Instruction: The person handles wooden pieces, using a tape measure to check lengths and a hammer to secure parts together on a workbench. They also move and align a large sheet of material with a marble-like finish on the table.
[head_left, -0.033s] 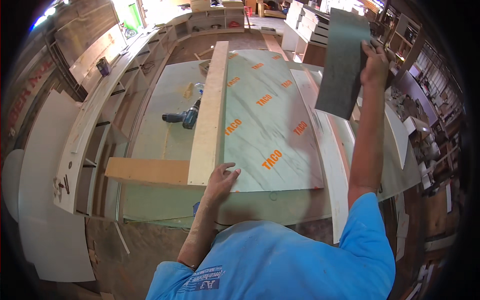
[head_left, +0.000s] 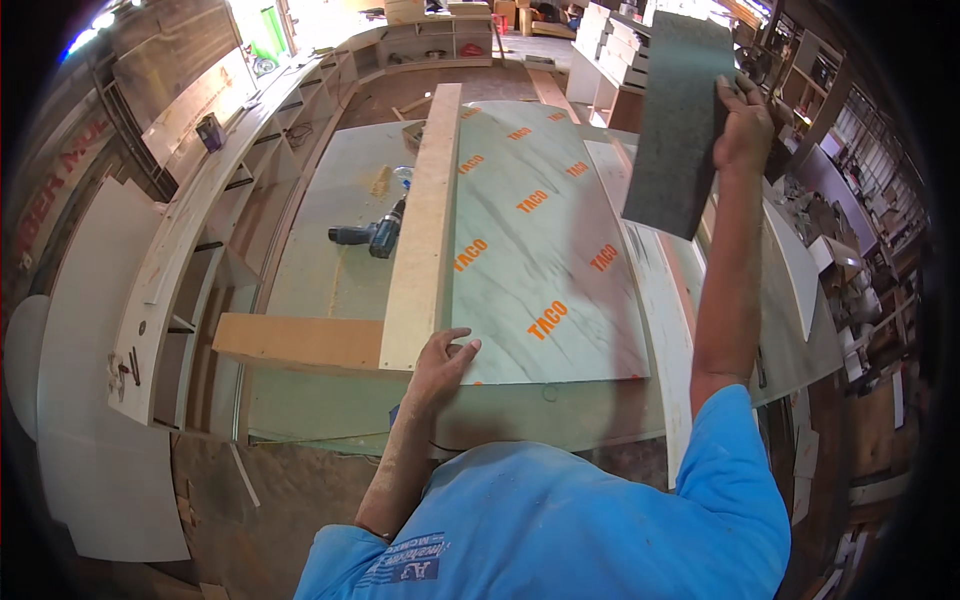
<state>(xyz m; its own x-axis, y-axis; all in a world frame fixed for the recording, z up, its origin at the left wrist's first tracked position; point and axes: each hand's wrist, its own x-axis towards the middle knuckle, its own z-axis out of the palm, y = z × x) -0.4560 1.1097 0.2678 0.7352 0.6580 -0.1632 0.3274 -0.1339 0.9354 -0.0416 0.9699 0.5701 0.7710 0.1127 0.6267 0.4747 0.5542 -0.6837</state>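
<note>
High at the right, my right hand (head_left: 740,135) grips the edge of a long dark grey strip (head_left: 672,120), held raised over the right side of the work surface. My left hand (head_left: 447,362), fingers apart, rests by the near end of a pale plywood piece (head_left: 420,230), at its edge beside a marbled sheet (head_left: 540,260) with orange printing. The plywood piece meets a tan board (head_left: 290,340) lying crosswise. A cordless drill (head_left: 385,235) lies just left of the plywood, near some sawdust (head_left: 380,180).
A long white shelving unit (head_left: 170,290) runs along the left, beside an upright white panel (head_left: 90,380). Loose pale boards (head_left: 660,340) lie right of the marbled sheet. At the back stand more cabinets (head_left: 440,45) and stacked white pieces (head_left: 600,45). Offcuts (head_left: 880,400) crowd the far right.
My right hand and the grey strip have shifted slightly to the left. My left hand stays by the plywood's near end.
</note>
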